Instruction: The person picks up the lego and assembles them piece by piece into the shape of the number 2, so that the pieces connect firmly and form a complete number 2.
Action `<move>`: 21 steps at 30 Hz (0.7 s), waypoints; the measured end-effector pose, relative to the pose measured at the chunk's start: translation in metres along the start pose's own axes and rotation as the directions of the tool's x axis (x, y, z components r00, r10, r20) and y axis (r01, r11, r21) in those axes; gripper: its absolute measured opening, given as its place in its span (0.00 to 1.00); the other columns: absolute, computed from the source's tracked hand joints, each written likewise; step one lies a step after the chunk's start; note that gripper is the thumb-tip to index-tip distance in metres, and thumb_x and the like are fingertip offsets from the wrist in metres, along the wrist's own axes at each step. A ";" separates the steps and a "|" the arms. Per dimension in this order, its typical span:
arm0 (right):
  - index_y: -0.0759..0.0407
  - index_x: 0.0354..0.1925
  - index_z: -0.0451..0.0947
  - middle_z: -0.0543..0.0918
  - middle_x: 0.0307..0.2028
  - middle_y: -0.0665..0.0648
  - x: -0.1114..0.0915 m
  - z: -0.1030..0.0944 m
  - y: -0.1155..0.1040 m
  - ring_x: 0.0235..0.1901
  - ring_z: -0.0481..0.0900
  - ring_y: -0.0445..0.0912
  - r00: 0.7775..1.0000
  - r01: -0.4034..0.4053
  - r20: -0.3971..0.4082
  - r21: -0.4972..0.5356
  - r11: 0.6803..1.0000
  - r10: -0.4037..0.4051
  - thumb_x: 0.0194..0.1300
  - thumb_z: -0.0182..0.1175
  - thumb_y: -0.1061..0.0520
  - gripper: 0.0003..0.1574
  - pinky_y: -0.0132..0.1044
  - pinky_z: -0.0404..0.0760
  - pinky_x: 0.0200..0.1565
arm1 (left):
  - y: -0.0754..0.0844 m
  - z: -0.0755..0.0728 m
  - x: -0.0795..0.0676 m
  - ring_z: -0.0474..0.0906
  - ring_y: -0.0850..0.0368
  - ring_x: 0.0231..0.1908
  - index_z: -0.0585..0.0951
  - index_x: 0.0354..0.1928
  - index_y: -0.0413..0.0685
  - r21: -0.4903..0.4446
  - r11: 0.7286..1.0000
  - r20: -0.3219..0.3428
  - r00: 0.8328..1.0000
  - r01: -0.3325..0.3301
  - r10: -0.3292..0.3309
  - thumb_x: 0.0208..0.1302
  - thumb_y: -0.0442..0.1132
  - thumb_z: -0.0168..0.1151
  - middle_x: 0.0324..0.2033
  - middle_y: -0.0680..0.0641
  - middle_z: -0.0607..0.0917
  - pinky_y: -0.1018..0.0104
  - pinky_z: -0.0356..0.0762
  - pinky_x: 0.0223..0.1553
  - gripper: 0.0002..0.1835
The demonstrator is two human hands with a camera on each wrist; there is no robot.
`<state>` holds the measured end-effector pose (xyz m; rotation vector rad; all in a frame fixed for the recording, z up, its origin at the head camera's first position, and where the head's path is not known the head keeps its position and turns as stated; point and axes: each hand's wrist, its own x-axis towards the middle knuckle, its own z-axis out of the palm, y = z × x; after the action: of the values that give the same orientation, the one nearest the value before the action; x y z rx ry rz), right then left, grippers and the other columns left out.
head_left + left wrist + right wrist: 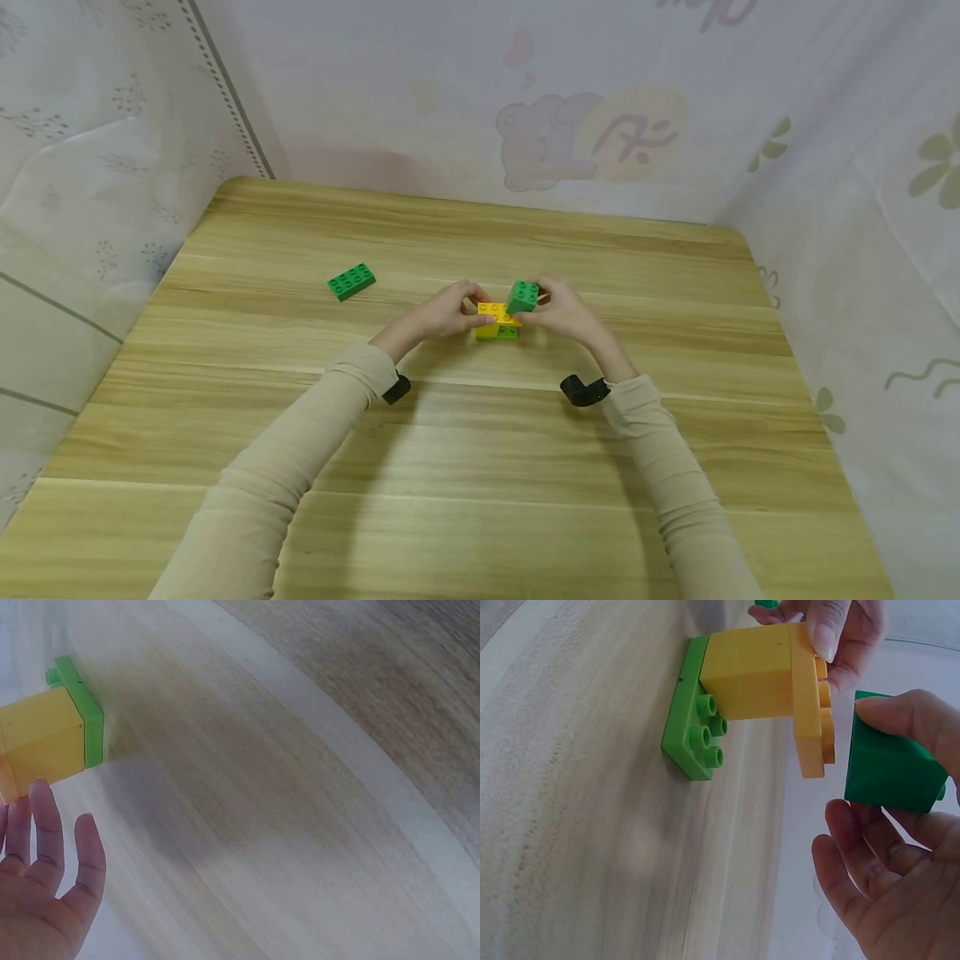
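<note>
Green block (896,769) fills the right hand (562,312); the left hand (447,311) grips the yellow top brick (805,712), between side edges of the counter (450,517). Looks like stacking; pressing on needs careful lining up.

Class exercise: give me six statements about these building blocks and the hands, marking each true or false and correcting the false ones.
1. The right hand holds a green block, and the left hand grips the upper yellow brick. True.
2. The green block is already joined to the upper yellow brick. False: a gap shows between them.
3. A light green base sits beneath the lower yellow brick. True.
4. The light green base is completely covered. False: several studs are bare.
5. A loose green brick lies on the table. True.
6. The loose green brick stands on end. False: it lies flat, studs up.
</note>
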<state>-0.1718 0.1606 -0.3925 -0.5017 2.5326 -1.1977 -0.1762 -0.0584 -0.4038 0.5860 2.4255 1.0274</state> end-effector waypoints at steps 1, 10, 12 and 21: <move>0.64 0.56 0.69 0.75 0.49 0.62 -0.001 0.000 0.000 0.47 0.72 0.53 1.000 -0.002 0.007 0.000 1.000 0.002 0.53 0.66 0.58 0.32 0.46 0.73 0.53 | 0.000 0.000 0.000 0.74 0.49 0.43 0.72 0.52 0.42 -0.003 1.000 0.001 1.000 -0.002 0.002 0.62 0.46 0.58 0.50 0.42 0.72 0.61 0.74 0.47 0.20; 0.65 0.57 0.67 0.76 0.50 0.62 -0.002 0.002 0.001 0.49 0.72 0.55 0.999 -0.017 0.042 0.015 1.000 0.017 0.54 0.65 0.60 0.33 0.47 0.73 0.54 | 0.000 0.001 0.000 0.74 0.49 0.44 0.72 0.52 0.42 -0.010 1.000 0.000 1.000 -0.002 0.002 0.62 0.45 0.58 0.49 0.42 0.72 0.61 0.75 0.47 0.20; 0.65 0.57 0.67 0.76 0.49 0.62 -0.002 0.002 0.001 0.48 0.72 0.55 0.999 -0.018 0.045 0.014 1.000 0.018 0.54 0.65 0.61 0.32 0.47 0.73 0.54 | 0.000 0.001 0.000 0.74 0.49 0.44 0.72 0.52 0.42 -0.012 1.000 -0.003 1.000 -0.001 0.001 0.62 0.45 0.58 0.49 0.42 0.72 0.61 0.75 0.47 0.20; 0.66 0.54 0.69 0.75 0.49 0.63 0.001 0.003 0.001 0.47 0.72 0.54 0.997 0.018 0.073 -0.023 1.000 -0.017 0.53 0.65 0.60 0.30 0.46 0.73 0.53 | -0.001 0.001 -0.001 0.75 0.48 0.43 0.72 0.52 0.41 -0.032 0.999 0.000 1.000 -0.009 0.009 0.62 0.44 0.58 0.50 0.40 0.72 0.63 0.75 0.46 0.20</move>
<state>-0.1717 0.1586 -0.3955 -0.5639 2.4886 -1.1355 -0.1754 -0.0589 -0.4046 0.5859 2.4042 1.0678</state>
